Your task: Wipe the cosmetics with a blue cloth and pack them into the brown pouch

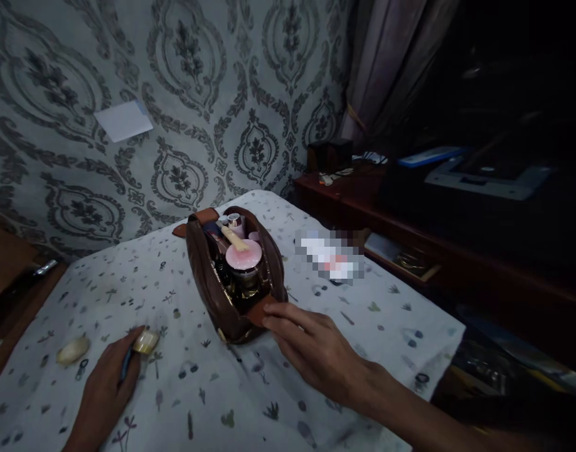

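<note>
brown leather bag stands open on the white printed cloth, with bottles and a pink-topped jar inside. the hands are well apart: the right hand pinches the tab at the bag's near end, the left hand grips a small blue-handled thing, near a pale lump.

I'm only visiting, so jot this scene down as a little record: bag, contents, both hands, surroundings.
Bag: brown, open, on a patterned white cloth
Contents: pink-topped jar with a beige stick-like item overlapping its top; silver-capped bottle beyond
Right hand: touches the tan tab at the bag's near end
Left hand: holds a pale-ended object, kind unclear
Beside left hand: pale rounded item
Right of bag: blurred-out item
Background: patterned wall, white sheet against it
</note>
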`<state>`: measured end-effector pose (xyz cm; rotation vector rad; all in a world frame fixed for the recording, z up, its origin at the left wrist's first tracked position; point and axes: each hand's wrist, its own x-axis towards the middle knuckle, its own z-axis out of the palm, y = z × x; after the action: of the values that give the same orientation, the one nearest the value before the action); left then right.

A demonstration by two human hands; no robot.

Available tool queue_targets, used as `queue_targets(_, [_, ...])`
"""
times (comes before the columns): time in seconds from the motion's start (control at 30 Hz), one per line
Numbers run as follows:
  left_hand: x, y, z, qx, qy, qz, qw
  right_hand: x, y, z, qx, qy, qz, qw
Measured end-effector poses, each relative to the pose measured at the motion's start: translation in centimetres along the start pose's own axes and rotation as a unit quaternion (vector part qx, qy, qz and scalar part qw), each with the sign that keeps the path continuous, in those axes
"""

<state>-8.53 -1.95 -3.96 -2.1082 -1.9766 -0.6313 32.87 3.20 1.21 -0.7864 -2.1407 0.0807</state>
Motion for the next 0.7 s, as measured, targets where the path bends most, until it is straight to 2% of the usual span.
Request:
queue_targets(0.23, [0.3,0.0,-0.2,-0.015,-0.005,-0.007,1.000,0.7,-0.5,0.3,0.028,0.033,0.016,0.999])
queue_targets(0.4, [0.8,1.0,-0.7,-0.083,-0.014,-0.034,0.996,2.2,-3.5,0.7,0.051,0.071,-0.017,0.996])
queue_targets(0.47, [1.1,1.1,-1.1,-0.110,-0.029,-0.045,0.992,3.1,-5.1,1.9,0.101,0.019,-0.042,0.994])
queue_targets(0.53, [1.5,1.1,-1.7,-0.140,-0.048,-0.051,0.988,4.3,-6.5,4.1,0.153,-0.084,-0.056,0.983])
queue_targets(0.57, [1.6,1.0,-2.1,-0.155,-0.066,-0.052,0.984,4.9,-7.0,5.5,0.171,-0.138,-0.055,0.974])
queue_targets(0.63, [1.7,0.9,-3.0,-0.185,-0.092,-0.067,0.976,6.1,-7.5,8.8,0.185,-0.200,-0.050,0.961])
queue_targets(0.7, [1.5,0.7,-4.0,-0.220,-0.119,-0.075,0.965,7.2,-7.4,12.5,0.196,-0.217,-0.034,0.956])
